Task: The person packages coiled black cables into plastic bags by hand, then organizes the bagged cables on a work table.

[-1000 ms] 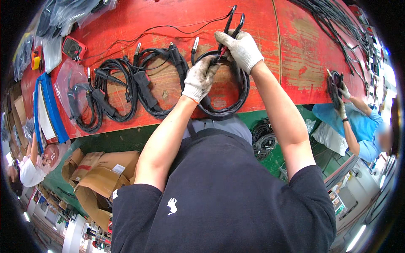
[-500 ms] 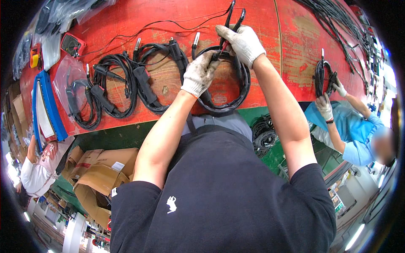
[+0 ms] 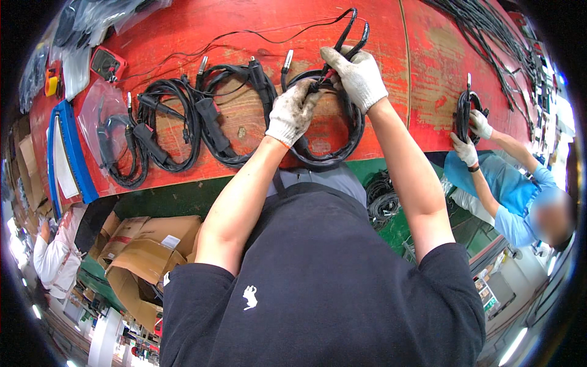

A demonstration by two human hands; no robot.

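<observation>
Both my hands wear white knitted gloves and meet above a coiled black welding torch cable (image 3: 351,136) on the red table. My left hand (image 3: 290,112) is closed on a small black connector (image 3: 314,87) at the coil's upper edge. Close beside it, my right hand (image 3: 361,78) pinches the multimeter's test probes (image 3: 343,38), dark and held side by side, with a bit of red at their lower ends. Their tips lie by the connector; whether they touch it is hidden by my fingers. Thin leads run left to a red-cased multimeter (image 3: 107,63).
More coiled torch cables (image 3: 214,122) lie in a row to the left, beside a blue-and-white frame (image 3: 66,156) and clear plastic bags (image 3: 76,70). Loose black cables (image 3: 483,46) spread at the far right. A co-worker's gloved hands (image 3: 468,147) hold another coil. Cardboard boxes (image 3: 153,244) stand below.
Both my hands have shifted slightly, the right one a little down and right with the probes. At right, the co-worker's hands have moved around their coil. The left person's arm has drawn back.
</observation>
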